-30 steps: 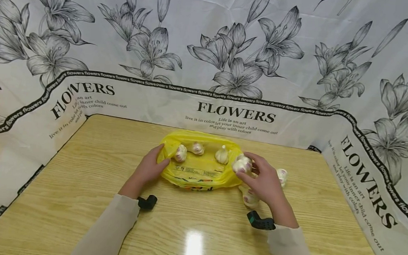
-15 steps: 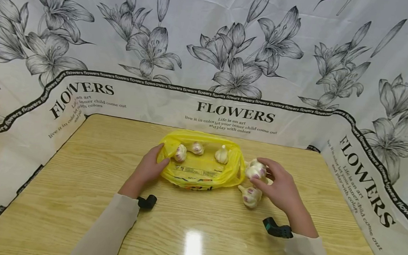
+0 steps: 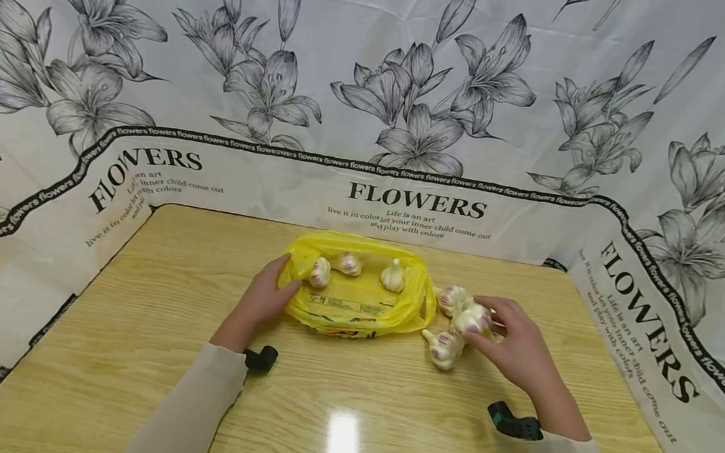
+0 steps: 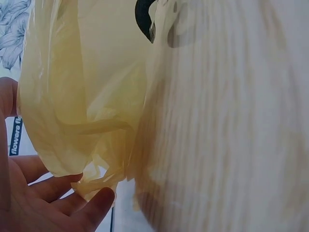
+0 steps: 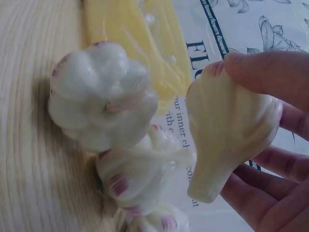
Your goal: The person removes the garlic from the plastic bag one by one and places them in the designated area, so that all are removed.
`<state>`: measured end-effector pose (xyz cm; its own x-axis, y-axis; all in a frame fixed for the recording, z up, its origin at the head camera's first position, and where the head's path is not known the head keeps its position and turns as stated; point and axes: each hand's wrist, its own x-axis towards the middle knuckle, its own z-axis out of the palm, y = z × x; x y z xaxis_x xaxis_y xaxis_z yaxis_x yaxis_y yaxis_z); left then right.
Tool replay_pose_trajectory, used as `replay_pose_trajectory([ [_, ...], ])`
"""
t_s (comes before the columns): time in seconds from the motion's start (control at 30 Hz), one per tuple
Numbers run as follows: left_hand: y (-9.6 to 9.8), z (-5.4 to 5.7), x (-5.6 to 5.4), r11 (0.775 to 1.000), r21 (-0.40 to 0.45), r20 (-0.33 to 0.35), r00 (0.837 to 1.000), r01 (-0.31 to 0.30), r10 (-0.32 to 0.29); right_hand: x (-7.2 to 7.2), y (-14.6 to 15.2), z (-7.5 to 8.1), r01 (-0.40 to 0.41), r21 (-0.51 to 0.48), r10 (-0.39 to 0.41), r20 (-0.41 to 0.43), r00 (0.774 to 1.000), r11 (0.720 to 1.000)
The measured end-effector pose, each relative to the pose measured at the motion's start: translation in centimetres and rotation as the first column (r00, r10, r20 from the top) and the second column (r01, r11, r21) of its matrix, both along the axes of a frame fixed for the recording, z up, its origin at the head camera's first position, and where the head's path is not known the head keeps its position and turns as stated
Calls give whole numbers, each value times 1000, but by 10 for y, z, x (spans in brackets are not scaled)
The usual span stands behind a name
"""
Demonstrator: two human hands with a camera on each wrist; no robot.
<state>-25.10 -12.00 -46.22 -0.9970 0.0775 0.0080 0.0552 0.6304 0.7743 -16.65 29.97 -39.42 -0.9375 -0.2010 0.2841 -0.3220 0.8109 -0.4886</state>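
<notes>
A yellow plastic bag (image 3: 341, 318) lies on the table with its mouth spread wide, three garlic bulbs inside, one a bulb (image 3: 393, 276) standing stem up. My left hand (image 3: 263, 300) pinches the bag's left edge; in the left wrist view the thumb (image 4: 99, 203) and fingers are at the thin film. Right of the bag, my right hand (image 3: 517, 344) holds a garlic bulb (image 5: 231, 125) between thumb and fingers, its stem pointing away from the palm. Beside it rest a garlic bulb (image 3: 452, 299) near the bag and another bulb (image 3: 442, 350) closer to me; a third is mostly hidden behind the hand in the head view.
The wooden table (image 3: 295, 408) is enclosed at the back and sides by white cloth (image 3: 275, 190) printed with flowers and lettering. Dark wrist devices, such as the right one (image 3: 515, 421), sit under both wrists.
My right hand has moved right and slightly nearer with its garlic bulb, away from the bag's right rim, uncovering a bulb beside the bag. The left hand has stayed on the bag.
</notes>
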Motion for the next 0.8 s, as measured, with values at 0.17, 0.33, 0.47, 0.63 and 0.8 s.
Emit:
replay_pose_trajectory([
  [0.17,0,-1,0,1000,-7,-5,1000,8,-8,4,10,-4,5,8,-5,18,1000,1000],
  [0.33,0,-2,0,1000,-2,-7,1000,11,-11,9,19,-6,11,13,-11,40,999,1000],
  [0.47,0,-2,0,1000,-4,-9,1000,11,-11,12,25,-9,22,28,-23,54,998,999],
  [0.63,0,-2,0,1000,0,-4,1000,13,-13,16,29,-15,29,37,-32,76,997,999],
  [0.8,0,-1,1,1000,-1,-3,1000,16,-16,17,33,-19,28,41,-32,99,995,999],
])
